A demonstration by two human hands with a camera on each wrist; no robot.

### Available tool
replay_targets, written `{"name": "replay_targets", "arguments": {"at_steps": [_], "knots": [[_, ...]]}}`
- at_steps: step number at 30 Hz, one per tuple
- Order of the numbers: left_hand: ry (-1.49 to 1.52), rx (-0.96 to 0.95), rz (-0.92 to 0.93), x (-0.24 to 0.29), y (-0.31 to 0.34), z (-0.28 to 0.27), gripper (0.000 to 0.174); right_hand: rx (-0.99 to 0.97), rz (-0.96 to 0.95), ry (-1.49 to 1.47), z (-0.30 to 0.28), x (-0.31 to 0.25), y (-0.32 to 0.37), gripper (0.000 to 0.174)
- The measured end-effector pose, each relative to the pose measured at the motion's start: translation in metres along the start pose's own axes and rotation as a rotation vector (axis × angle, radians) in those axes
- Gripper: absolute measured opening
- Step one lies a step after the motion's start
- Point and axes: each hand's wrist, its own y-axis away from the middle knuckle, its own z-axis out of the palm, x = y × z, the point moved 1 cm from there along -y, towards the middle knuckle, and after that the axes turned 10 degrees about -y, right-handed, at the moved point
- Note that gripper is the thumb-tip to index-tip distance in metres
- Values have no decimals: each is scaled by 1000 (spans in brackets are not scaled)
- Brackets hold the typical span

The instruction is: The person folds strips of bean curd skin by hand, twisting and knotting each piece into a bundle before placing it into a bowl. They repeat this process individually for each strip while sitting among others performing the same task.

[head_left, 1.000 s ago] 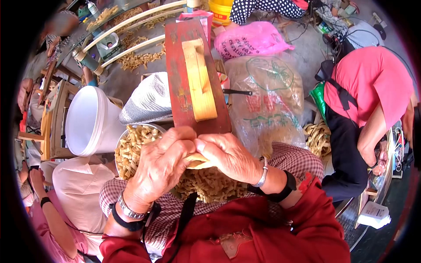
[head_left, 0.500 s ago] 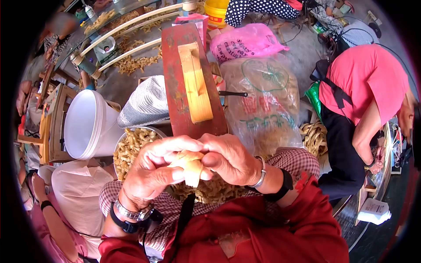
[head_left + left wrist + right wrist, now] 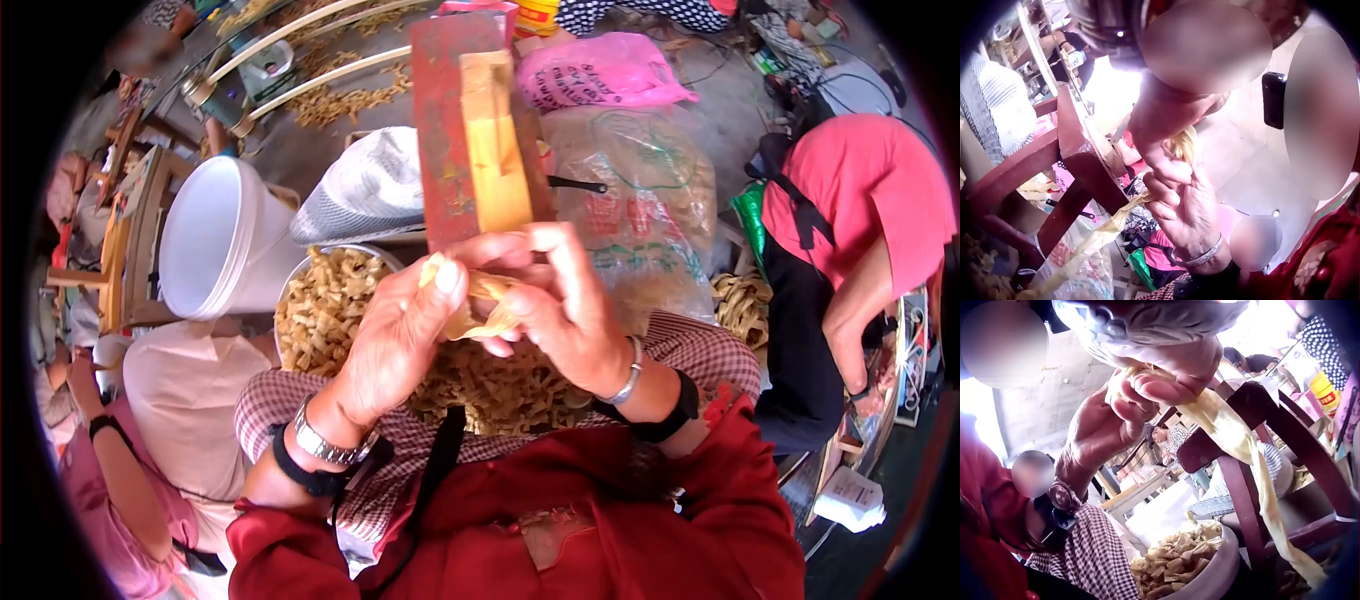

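A pale yellow, flat, pliable strip [image 3: 462, 322] is between the hands, close past the near end of the red wooden bench [image 3: 440, 150]. My left hand [image 3: 405, 315] pinches it with the thumb on top. My right hand [image 3: 575, 320] holds its other part with thumb and curled fingers. In the right wrist view a long tail of the strip [image 3: 1232, 431] hangs twisted from the fingers; a folded bit of the strip [image 3: 1183, 142] shows in the left wrist view. Beneath the hands lies a heap of knotted tan pieces [image 3: 490, 395].
A tub of similar pieces [image 3: 330, 310] stands at left, beside a white bucket [image 3: 205, 240] on its side. On the bench lies a yellow notched bar [image 3: 500, 170]. A clear plastic bag [image 3: 640, 190] and pink bag [image 3: 605, 72] sit at right, near a bending person [image 3: 860, 200].
The hands have gone from knuckles together, through a bunched loop of strip, to slightly apart with the strip spread between them. The head view has shifted slightly.
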Motion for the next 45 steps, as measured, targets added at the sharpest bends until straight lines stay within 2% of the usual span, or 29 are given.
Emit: {"name": "replay_targets", "arguments": {"at_steps": [2,3,4,7,9,10,13,15,16,17,18,20,21,24,26,28,31,32,34,41,45], "knots": [[220,-171,-60,-6,1,-7,58,14,-4,93,-3,-4,2,34],[286,-163,-128,-1,3,-2,57,11,22,165,-6,-8,3,35],[339,-160,-118,-2,3,-2,57,7,47,236,-8,-12,4,37],[464,-190,-59,-4,-3,-20,51,30,-114,453,-26,-9,4,24],[451,-86,-59,2,-1,-25,50,43,-74,553,-41,-17,8,21],[440,-32,-61,3,1,-23,50,17,-165,636,-44,-14,7,19],[372,-30,-70,0,-5,-21,53,42,-127,661,-46,-1,12,18],[183,-5,-141,-4,-4,-23,56,80,-144,661,-47,0,11,18],[88,8,-174,-5,-4,-23,57,90,-87,621,-46,-1,10,17],[48,109,-177,-8,-6,-16,52,100,-29,579,-45,-2,10,17],[4,106,-194,-7,-6,-16,48,109,29,535,-44,-1,9,16],[-85,100,-231,-6,-4,-16,40,65,17,505,-41,2,8,17],[-45,152,-228,-7,-5,-15,29,44,12,490,-39,2,8,18],[32,164,-191,-10,-7,-16,26,10,188,409,-27,-10,7,21],[24,158,-196,-6,-8,-12,24,-40,239,399,-23,-9,7,22],[25,164,-223,-4,-9,-9,23,-124,175,515,-23,-9,6,20],[155,164,-100,-2,-8,-20,21,-166,57,630,-26,-23,2,20],[104,192,-73,2,-9,-31,20,-171,25,643,-31,-27,0,22],[150,167,-91,10,-11,-39,18,-178,15,659,-35,-35,-4,21],[53,263,30,27,-53,-36,15,-16,-164,1012,-56,-57,-47,28],[-130,327,93,34,-84,-36,17,86,-301,1013,-69,-60,-70,26]]}}
